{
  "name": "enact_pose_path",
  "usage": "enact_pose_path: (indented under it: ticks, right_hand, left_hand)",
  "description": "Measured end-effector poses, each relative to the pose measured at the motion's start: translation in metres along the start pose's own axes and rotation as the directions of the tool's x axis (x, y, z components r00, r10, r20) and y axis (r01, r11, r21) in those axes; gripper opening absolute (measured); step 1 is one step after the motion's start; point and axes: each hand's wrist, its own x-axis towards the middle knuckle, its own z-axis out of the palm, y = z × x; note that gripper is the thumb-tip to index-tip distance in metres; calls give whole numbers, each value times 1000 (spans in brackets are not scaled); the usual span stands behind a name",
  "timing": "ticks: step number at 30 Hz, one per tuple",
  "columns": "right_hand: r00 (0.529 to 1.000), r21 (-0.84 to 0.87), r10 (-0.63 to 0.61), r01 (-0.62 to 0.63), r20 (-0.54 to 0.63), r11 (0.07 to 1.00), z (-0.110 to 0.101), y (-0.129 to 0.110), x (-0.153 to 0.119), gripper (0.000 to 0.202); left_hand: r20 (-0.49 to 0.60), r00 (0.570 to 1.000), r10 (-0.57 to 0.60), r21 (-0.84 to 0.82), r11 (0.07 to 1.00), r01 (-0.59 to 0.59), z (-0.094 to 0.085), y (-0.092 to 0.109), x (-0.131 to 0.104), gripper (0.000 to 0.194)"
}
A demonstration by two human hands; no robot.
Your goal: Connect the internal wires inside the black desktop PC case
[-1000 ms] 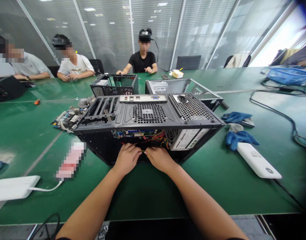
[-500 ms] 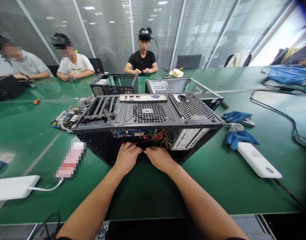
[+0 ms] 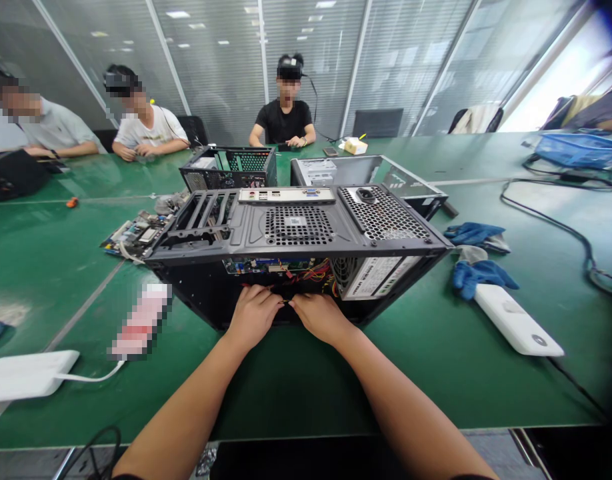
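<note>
A black computer case point(image 3: 296, 248) stands on the green table in front of me, its open side toward me and its rear panel with ports facing up. My left hand point(image 3: 256, 312) reaches to the opening, fingers curled together. Close beside it, my right hand point(image 3: 319, 317) is closed the same way. Between the fingertips of both shows a short bit of thin yellow wire point(image 3: 286, 302); the rest of it is hidden. Behind the hands are red and yellow cables point(image 3: 313, 272), part of a motherboard point(image 3: 271, 265) and a labelled power supply point(image 3: 381, 277).
Two more opened cases point(image 3: 231, 167) stand behind. A loose circuit board point(image 3: 136, 235) and a phone on a white power bank point(image 3: 31, 375) lie left. Blue gloves point(image 3: 481, 277) and another white power bank point(image 3: 519, 321) lie right. Several people sit across the table.
My hands and the case hold almost still. Across the table, the person in black has shifted one hand slightly.
</note>
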Motion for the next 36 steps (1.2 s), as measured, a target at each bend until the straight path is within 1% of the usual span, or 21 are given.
enact_pose_path:
  ticks: [10,16,19,27,36]
  right_hand:
    - [1000,13,6,-6,-1,1000,1,0,0,31]
    - [1000,3,-6,6,-1,1000,3,1,0,32]
    - [1000,2,-4,4,6,1000,3,0,0,32]
    - [1000,-1,9,-9,11,1000,1,-1,0,32]
    - [1000,-4,-8,8,-1,1000,2,-1,0,32]
  left_hand:
    - [27,1000,-3,25,1000,2,-2,3,3,17]
    - [-1,1000,2,43,999,-2,-1,1,2,15]
    - [-20,1000,-5,41,999,6,-1,1,2,16]
    - [-16,999,-32,-1,999,32,1,0,1,18]
    - [15,1000,-5,45,999,5,1,2,2,18]
